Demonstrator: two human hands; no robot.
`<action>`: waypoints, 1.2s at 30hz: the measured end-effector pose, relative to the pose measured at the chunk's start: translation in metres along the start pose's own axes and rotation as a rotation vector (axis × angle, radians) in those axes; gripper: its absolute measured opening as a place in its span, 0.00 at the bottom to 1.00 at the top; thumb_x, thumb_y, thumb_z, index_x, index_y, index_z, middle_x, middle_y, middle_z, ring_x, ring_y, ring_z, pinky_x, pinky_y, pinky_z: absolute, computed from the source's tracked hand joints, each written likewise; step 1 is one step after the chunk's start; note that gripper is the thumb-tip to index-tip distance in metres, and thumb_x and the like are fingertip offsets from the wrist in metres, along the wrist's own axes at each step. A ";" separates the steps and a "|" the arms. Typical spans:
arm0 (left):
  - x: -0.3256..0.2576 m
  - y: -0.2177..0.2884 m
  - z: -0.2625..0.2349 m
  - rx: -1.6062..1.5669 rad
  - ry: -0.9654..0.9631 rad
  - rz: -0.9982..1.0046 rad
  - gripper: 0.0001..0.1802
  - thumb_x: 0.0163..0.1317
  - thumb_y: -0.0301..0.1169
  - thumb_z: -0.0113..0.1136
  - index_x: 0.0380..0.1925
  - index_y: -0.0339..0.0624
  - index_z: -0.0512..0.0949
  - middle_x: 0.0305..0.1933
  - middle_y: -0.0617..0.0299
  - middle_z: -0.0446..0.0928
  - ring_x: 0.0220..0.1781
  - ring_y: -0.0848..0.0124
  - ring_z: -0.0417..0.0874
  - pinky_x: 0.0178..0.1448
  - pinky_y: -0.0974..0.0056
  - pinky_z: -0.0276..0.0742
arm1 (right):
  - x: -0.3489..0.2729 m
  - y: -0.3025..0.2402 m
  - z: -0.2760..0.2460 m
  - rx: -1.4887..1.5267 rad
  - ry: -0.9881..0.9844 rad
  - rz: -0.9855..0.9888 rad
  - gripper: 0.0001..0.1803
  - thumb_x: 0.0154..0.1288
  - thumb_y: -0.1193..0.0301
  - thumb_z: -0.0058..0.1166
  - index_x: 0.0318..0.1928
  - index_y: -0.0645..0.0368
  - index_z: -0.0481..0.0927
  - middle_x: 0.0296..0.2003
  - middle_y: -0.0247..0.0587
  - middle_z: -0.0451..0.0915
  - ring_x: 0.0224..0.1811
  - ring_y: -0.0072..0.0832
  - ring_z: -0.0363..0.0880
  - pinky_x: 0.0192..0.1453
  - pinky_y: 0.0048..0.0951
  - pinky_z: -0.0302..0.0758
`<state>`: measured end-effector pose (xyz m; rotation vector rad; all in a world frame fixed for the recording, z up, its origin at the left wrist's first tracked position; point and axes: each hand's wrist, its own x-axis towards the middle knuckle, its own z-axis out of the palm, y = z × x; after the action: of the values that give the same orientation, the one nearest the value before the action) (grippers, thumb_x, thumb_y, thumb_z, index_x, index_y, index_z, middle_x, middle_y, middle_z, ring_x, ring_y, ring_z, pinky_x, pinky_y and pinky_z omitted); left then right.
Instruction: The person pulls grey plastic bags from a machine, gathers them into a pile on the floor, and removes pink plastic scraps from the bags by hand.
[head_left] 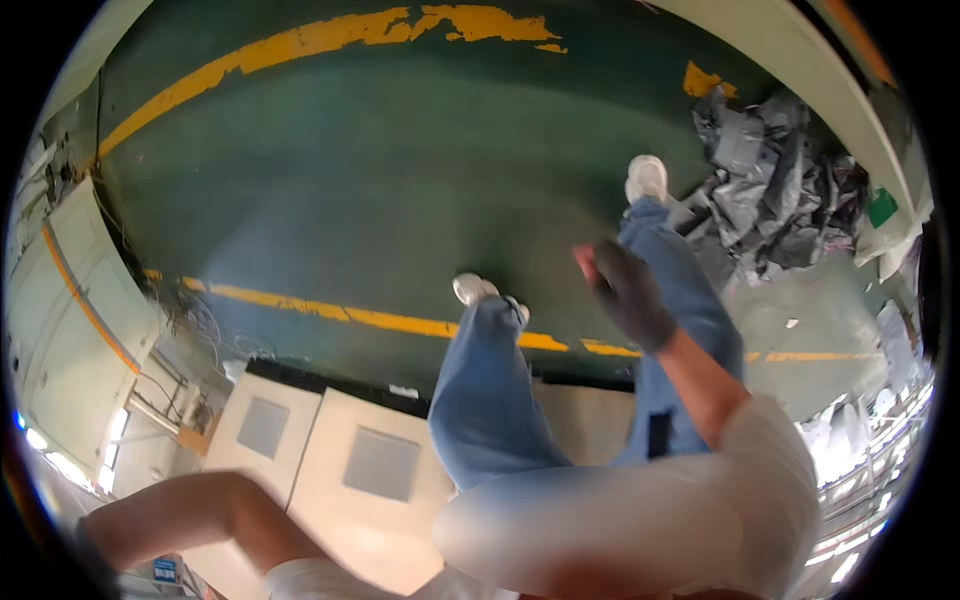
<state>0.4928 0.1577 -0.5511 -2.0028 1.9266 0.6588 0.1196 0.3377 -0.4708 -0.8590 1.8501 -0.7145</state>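
My right hand, in a dark grey glove with reddish bare fingertips showing, hangs in front of my right leg above the green floor. Its fingers look curled in, and nothing shows in them. My left arm reaches out to the lower left, where the dark-gloved left hand is cut off by the picture's rim; its fingers are hidden. A small blue box shows close to that hand. My legs in blue jeans stand apart, the right foot further forward.
Crumpled grey plastic sheets lie heaped on the floor at the right. Cream cabinets with grey panels stand behind my legs at the lower left. Another pale cabinet with an orange stripe is further left, beside loose cables. Worn yellow lines cross the floor.
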 end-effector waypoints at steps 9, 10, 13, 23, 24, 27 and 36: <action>-0.209 0.011 0.297 0.236 -0.808 0.378 0.11 0.55 0.32 0.47 0.26 0.42 0.79 0.27 0.51 0.78 0.35 0.58 0.81 0.37 0.59 0.75 | -0.008 0.029 0.006 -0.126 -0.064 -0.036 0.08 0.55 0.74 0.52 0.37 0.55 0.73 0.29 0.42 0.74 0.35 0.43 0.75 0.38 0.40 0.71; -0.227 0.017 0.300 0.189 -0.804 0.477 0.11 0.55 0.32 0.47 0.26 0.42 0.79 0.27 0.51 0.78 0.35 0.58 0.81 0.37 0.59 0.75 | -0.012 0.048 0.010 -0.068 -0.026 0.024 0.07 0.56 0.73 0.52 0.36 0.57 0.73 0.30 0.43 0.75 0.35 0.45 0.75 0.38 0.40 0.72; -0.273 0.060 0.191 0.067 -0.912 0.005 0.20 0.55 0.43 0.50 0.34 0.36 0.77 0.38 0.42 0.78 0.44 0.48 0.79 0.45 0.52 0.74 | -0.067 0.090 0.015 -0.017 0.249 0.126 0.05 0.58 0.73 0.51 0.35 0.59 0.73 0.30 0.46 0.77 0.35 0.44 0.77 0.38 0.38 0.73; -0.283 0.084 -0.118 -0.768 -0.351 -0.177 0.14 0.52 0.29 0.61 0.39 0.36 0.74 0.28 0.61 0.77 0.28 0.74 0.78 0.31 0.65 0.74 | -0.222 -0.032 -0.129 -0.053 0.148 -0.060 0.07 0.59 0.73 0.50 0.38 0.60 0.75 0.34 0.47 0.80 0.40 0.40 0.80 0.43 0.35 0.75; -0.275 0.097 -0.120 -0.791 -0.315 -0.145 0.14 0.52 0.29 0.61 0.39 0.36 0.74 0.28 0.61 0.77 0.28 0.74 0.78 0.31 0.65 0.74 | -0.222 -0.038 -0.146 -0.140 0.181 -0.127 0.08 0.59 0.73 0.50 0.39 0.60 0.75 0.34 0.47 0.80 0.41 0.40 0.80 0.44 0.35 0.75; -0.256 0.150 -0.142 -0.328 0.168 0.394 0.10 0.54 0.31 0.60 0.34 0.39 0.74 0.29 0.56 0.79 0.33 0.69 0.79 0.40 0.64 0.74 | -0.210 -0.055 -0.200 -0.126 0.207 -0.055 0.09 0.59 0.72 0.50 0.40 0.59 0.75 0.36 0.46 0.80 0.41 0.40 0.80 0.44 0.36 0.75; -0.209 0.312 -0.344 -0.792 0.144 0.275 0.17 0.50 0.39 0.62 0.33 0.40 0.72 0.30 0.55 0.78 0.33 0.65 0.81 0.39 0.61 0.74 | -0.141 -0.220 -0.254 -0.459 0.191 -0.519 0.19 0.58 0.64 0.53 0.49 0.55 0.72 0.39 0.47 0.78 0.42 0.44 0.77 0.45 0.43 0.73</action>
<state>0.2262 0.1440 -0.1176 -2.2450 2.2798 1.5911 -0.0131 0.3503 -0.1316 -1.6571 2.0154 -0.7083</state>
